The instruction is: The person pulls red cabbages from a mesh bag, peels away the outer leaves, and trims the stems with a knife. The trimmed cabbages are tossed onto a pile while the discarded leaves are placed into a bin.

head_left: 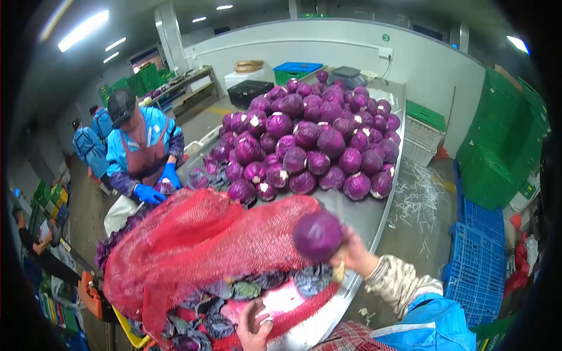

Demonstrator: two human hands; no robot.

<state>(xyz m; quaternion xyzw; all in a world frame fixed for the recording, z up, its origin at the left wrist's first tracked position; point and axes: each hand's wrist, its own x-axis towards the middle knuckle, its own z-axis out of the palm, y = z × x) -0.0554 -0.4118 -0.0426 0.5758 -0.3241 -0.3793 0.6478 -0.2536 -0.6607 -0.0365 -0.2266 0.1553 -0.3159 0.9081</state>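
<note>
A round purple cabbage (318, 236) is held up in my right hand (355, 255), over the right end of a red mesh sack (205, 240). My left hand (254, 329) is at the bottom centre, its fingers loosely curved and apart, with nothing between them. Just beyond it, loose outer cabbage leaves (246, 291) lie beside the sack's red edge. A large heap of purple cabbages (331, 142) covers the far part of the metal table (336, 205).
Across the table on the left, a co-worker (140, 140) in blue gloves handles a cabbage. Blue pallets (475, 263) and green crates (497, 140) stand at the right. A yellow container (130, 332) is at the lower left. White scraps litter the floor at the right.
</note>
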